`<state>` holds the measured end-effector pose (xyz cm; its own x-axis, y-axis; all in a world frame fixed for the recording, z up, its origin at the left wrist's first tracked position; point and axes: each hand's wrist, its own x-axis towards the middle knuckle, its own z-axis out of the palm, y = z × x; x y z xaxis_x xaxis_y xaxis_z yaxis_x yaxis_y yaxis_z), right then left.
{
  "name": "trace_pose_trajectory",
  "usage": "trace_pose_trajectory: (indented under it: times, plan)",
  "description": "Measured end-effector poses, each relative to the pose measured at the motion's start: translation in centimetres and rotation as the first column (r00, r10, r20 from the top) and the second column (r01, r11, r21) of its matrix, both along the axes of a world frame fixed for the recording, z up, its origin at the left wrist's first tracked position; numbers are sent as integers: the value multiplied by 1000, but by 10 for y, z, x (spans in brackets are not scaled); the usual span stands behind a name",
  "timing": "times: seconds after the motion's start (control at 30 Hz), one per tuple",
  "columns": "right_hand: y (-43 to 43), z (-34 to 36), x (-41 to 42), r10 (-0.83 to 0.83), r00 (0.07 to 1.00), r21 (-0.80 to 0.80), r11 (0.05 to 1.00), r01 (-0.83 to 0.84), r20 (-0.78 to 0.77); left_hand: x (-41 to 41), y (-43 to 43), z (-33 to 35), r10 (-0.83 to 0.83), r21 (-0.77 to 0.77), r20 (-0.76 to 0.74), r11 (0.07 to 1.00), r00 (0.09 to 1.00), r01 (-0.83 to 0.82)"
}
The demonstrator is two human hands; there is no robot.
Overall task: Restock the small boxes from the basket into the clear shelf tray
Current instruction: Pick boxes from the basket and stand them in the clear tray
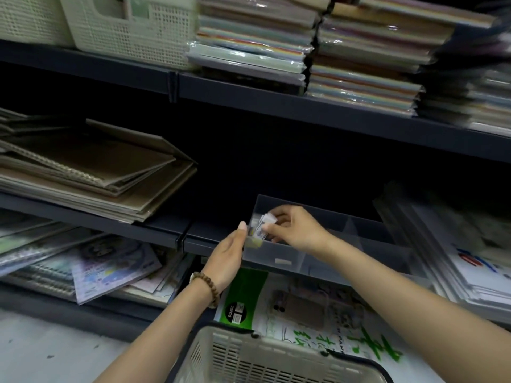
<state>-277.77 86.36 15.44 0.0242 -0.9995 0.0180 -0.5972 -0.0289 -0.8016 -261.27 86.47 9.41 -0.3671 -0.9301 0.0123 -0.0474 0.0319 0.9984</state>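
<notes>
Dark metal shelving (110, 225) fills the head view, with cream mesh bins (124, 29) in the upper left of the frame, stacks of wrapped coloured paper (359, 64) across the upper right, and brown spiral notebooks (91, 172) piled at mid-left. Your target, the clear shelf tray (265, 254), sits on the middle shelf just right of centre and is split by dividers into compartments. Your right hand (301, 230) reaches over the tray's leftmost compartment, with thumb and fingers pinching a small box (266, 221) just above the few other small boxes (255, 237) already standing against the left end wall. Your left hand (228, 252), wearing a bead bracelet (207, 283), lies with its fingers fairly straight against the outside of that end wall. It seems to steady the tray and holds nothing. The basket (249, 363) is at the bottom centre of the frame, below both forearms. Only its near rim and one wall show, and no boxes are visible in that part, so you cannot tell how much stock is left in it. Judging by the tray, you are early to midway through the task: one compartment is partly filled at its left end, and the compartments to the right look bare, though blur makes that uncertain. The box in your fingers is not yet seated, so it has to go down beside the others before you make another trip to the basket.
</notes>
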Motion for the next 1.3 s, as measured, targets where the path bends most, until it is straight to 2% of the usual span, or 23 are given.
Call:
trace_pose_trajectory:
  times: [0.1, 0.17, 0.3, 0.37, 0.6, 0.7, 0.8, 1.0, 1.07, 1.23, 1.3]
  plan:
    - [0, 2, 8, -17, 996, 9, 1000, 18, -90, 1, 0, 1, -13, -7, 0, 1000, 1000, 13]
    - [0, 4, 11, -52, 994, 59, 997, 58, -96, 1, 0, 0, -14, -1, 12, 1000, 1000, 14]
    - [-1, 7, 11, -121, 985, 210, 973, 94, 120, 3, 0, -1, -29, 17, 5, 999, 1000, 29]
    - [-1, 10, 11, -141, 977, 250, 963, 99, 157, 3, 3, 1, -43, 28, -14, 999, 999, 43]
    - [-5, 4, 13, -134, 983, 340, 925, 168, -123, 3, 9, 6, -60, 41, -12, 997, 998, 61]
    - [-10, 1, 13, -156, 972, 328, 922, 208, -178, 4, 8, 4, -61, 47, -18, 997, 998, 61]
    - [-14, -1, 13, -215, 966, 340, 906, 253, -147, 4, 10, 4, -62, 33, -16, 997, 998, 63]
    - [-21, 0, 14, -242, 970, 400, 893, 207, 38, 5, 10, 4, -53, 53, -45, 997, 998, 55]
    - [-24, -3, 12, -248, 967, 374, 904, 207, 65, 5, 10, 3, -53, 36, -46, 998, 998, 55]
    - [-17, -6, 11, -197, 980, 286, 939, 190, -7, 7, 11, 1, -25, 15, -38, 1000, 999, 25]
    - [-5, 2, 10, -167, 985, 196, 968, 157, 34, 10, 14, 0, -29, 20, -20, 999, 999, 29]
